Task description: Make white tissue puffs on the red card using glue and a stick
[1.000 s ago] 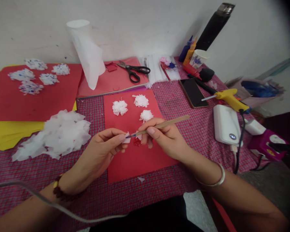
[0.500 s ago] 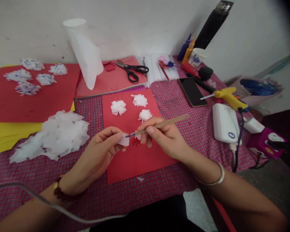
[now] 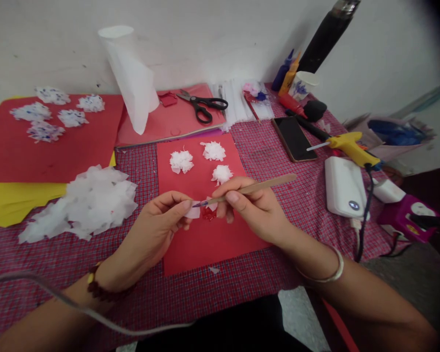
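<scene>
My left hand (image 3: 165, 217) pinches a small white paper piece (image 3: 194, 211) between thumb and fingers. In my right hand (image 3: 253, 208) is a thin wooden stick-like tool (image 3: 273, 182), its dark, purplish tip touching the paper. Both hands are above a red sheet (image 3: 190, 249). A glossy red blob (image 3: 209, 213) lies on the sheet, partly hidden by my right fingers. Beyond the hands sit three white ruffled paper tufts, one at the left (image 3: 181, 161), one at the back (image 3: 213, 151) and one nearest my right hand (image 3: 222, 173).
Loose white paper pieces (image 3: 95, 205) lie heaped at left. Blue-specked tufts (image 3: 46, 131) rest on another red sheet. Scissors (image 3: 204, 108) and a white paper roll (image 3: 130, 78) are behind. At right are a phone (image 3: 294, 139), a yellow glue gun (image 3: 352, 145) and a white power bank (image 3: 344, 186).
The tool tip reaches a little further across the white paper piece. Both hands stay close together, and the whole view has shifted slightly.
</scene>
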`<state>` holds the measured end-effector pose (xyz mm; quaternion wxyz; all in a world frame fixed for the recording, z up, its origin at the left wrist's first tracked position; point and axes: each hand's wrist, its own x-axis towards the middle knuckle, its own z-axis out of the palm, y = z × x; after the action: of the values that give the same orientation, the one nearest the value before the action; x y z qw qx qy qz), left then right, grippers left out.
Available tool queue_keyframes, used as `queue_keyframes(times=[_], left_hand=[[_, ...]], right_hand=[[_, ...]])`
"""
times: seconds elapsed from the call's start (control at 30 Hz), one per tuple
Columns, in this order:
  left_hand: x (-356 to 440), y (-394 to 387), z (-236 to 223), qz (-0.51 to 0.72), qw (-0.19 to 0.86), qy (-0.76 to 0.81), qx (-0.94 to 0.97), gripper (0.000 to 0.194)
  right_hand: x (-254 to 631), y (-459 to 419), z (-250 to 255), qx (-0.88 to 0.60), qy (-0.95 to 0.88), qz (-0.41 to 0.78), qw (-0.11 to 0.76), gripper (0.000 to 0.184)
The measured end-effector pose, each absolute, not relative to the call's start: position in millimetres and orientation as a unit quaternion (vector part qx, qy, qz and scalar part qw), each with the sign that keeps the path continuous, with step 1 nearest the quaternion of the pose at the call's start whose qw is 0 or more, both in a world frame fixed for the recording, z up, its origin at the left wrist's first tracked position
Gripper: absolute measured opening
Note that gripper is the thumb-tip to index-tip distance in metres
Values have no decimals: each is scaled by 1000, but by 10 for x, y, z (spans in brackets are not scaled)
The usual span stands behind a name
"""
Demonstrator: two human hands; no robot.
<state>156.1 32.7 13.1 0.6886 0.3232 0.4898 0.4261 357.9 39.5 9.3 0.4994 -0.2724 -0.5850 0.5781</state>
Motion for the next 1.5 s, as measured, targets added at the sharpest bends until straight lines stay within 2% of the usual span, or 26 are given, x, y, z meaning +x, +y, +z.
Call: queue_keyframes(times=[0.47, 0.7, 0.83, 1.0, 1.3, 1.4, 1.5], left_hand=[[1568, 326, 165, 425, 684, 492, 330, 15], [1549, 345, 180, 434, 728, 438, 300, 19], [1535, 338, 164, 433, 752, 429, 249, 12], [1559, 306, 141, 423, 761, 433, 233, 17], [1565, 304, 117, 442, 743, 431, 257, 14], [1552, 300, 116, 451, 730, 438, 270, 14], [1557, 289, 142, 449, 721, 443, 286, 14]], right_hand=[[3568, 407, 70, -274, -602, 577, 478, 17], [3570, 410, 87, -279, -596, 580, 480, 17], [3573, 404, 98, -282, -592, 581, 483, 18], [3571, 406, 90, -289, -591, 581, 480, 19], [3547, 399, 62, -270, -562, 613, 485, 11], [3534, 392, 51, -279, -534, 645, 471, 16], [3526, 388, 61, -324, -537, 618, 474, 17]])
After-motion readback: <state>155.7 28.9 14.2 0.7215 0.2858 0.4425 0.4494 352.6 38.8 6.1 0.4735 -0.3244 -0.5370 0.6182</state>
